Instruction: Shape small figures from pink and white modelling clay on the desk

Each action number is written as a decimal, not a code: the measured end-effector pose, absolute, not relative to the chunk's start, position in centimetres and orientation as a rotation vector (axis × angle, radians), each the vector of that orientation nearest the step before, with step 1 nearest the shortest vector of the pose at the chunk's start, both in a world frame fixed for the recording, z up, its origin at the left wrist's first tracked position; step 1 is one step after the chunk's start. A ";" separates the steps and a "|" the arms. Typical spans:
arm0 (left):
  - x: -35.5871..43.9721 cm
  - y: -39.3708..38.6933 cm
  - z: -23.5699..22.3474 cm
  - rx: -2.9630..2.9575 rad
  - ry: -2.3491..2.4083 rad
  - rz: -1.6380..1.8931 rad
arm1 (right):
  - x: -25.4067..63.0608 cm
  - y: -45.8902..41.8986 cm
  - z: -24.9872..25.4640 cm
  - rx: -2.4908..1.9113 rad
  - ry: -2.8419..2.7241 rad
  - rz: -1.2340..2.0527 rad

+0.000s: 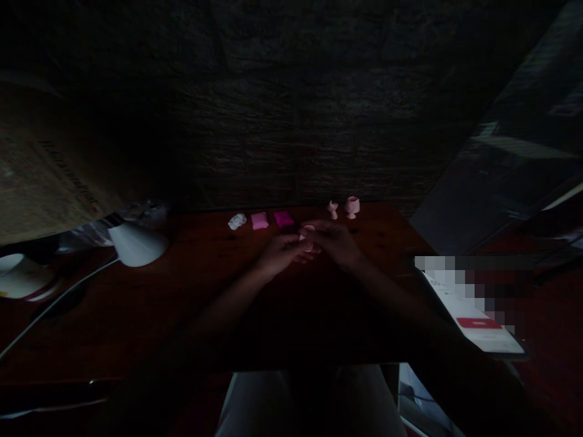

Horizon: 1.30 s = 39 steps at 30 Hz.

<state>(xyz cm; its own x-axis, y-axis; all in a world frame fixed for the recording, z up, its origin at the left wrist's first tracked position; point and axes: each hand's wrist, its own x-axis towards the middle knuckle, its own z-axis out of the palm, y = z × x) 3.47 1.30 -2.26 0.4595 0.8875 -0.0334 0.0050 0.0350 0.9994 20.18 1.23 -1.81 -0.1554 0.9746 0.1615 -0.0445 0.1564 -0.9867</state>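
Note:
My left hand (283,252) and my right hand (337,238) meet over the middle of the table, both closed on a small piece of pale pink clay (309,233). Fingers cover much of the piece, so its full shape is hidden. Just behind them lie a magenta clay block (283,218), a lighter pink clay block (259,221) and a crumpled white lump (237,221). To the right stand two small pale pink goblet shapes, a smaller goblet (333,210) and a larger goblet (352,207) with an open top.
The wooden table (195,243) meets a dark block wall (296,121). On the left are a white cone-shaped object (139,243), a white cup (22,276), a cable (68,297) and a large brown printed bag or box (40,158). A lit screen (473,315) sits at right.

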 end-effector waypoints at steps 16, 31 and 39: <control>3.3 1.3 -2.2 1.339 0.900 0.868 | 20.4 1.0 -1.3 -0.990 -1.398 1.258; 3.3 1.2 -2.1 1.404 0.872 0.826 | 20.5 1.0 -1.4 -0.976 -1.472 1.170; 3.7 1.0 -1.8 1.368 0.885 0.822 | 20.4 1.2 -1.6 -1.027 -1.416 1.124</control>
<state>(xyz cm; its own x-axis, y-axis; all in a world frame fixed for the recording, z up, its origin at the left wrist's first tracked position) 3.68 0.97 -1.83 0.4521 0.8908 -0.0465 0.0188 0.0425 0.9989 20.38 1.18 -1.57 -0.1237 0.9724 0.1976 0.0278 0.2025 -0.9789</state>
